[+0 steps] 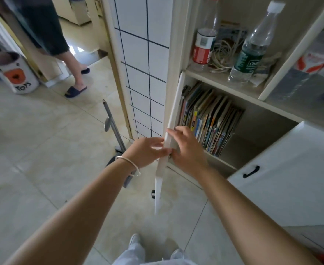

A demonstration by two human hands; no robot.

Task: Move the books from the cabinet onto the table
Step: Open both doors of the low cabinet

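Although the cabinet door [167,148] stood swung out edge-on toward the camera, no book had yet left the shelf. The books [209,119] sat upright, leaning left, in a packed row at the left end of the lower compartment of the cabinet [253,131], with the space to their right bare. Left hand [146,152] lay on the door's outer face with fingers and thumb pinching its edge; right hand [186,148] was on the inner side, fingers curled on the same edge, just near of the book spines but not touching them. Both hands were thus closed on the door, not on any book. No table showed in view. Judged progress: access step only; door open, every book remained to be moved. Upper shelf held two plastic bottles [253,46] and a tangle of cord [224,54].
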